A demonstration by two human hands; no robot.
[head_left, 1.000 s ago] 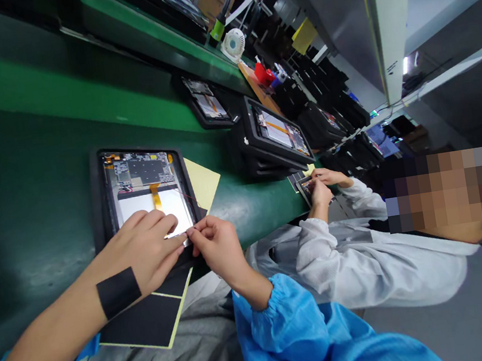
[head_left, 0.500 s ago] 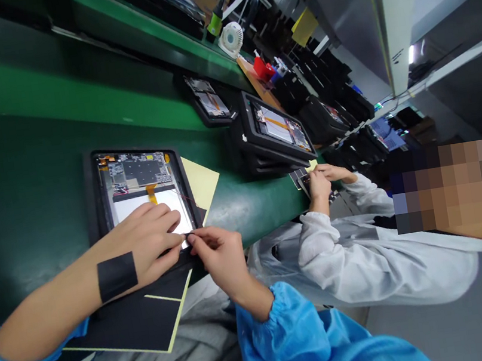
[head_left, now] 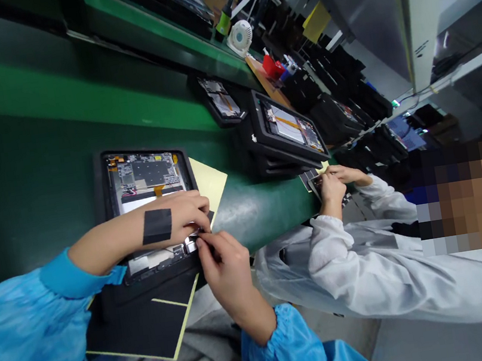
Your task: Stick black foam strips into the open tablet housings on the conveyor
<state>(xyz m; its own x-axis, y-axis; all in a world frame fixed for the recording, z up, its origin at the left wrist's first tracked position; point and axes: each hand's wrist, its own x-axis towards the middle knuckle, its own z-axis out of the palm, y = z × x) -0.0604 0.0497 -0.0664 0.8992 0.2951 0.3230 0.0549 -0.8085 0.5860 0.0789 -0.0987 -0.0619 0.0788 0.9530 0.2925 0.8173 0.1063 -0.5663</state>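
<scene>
- Across the open device (head_left: 136,206), seated in a black tray (head_left: 100,192) on the counter (head_left: 41,174), the left hand (head_left: 188,217) has been shifted rightward; its fingers are bent, their hold hidden.
- By the right hand (head_left: 229,264), a small dark piece (head_left: 197,235) is apparently pinched at the corner.
- Circuit board (head_left: 149,173) already fitted; back left uncovered.

a single head-worn view faces forward and down from close above the counter (head_left: 28,182), rolled so that the co-worker (head_left: 386,273) at its right appears sideways.
</scene>
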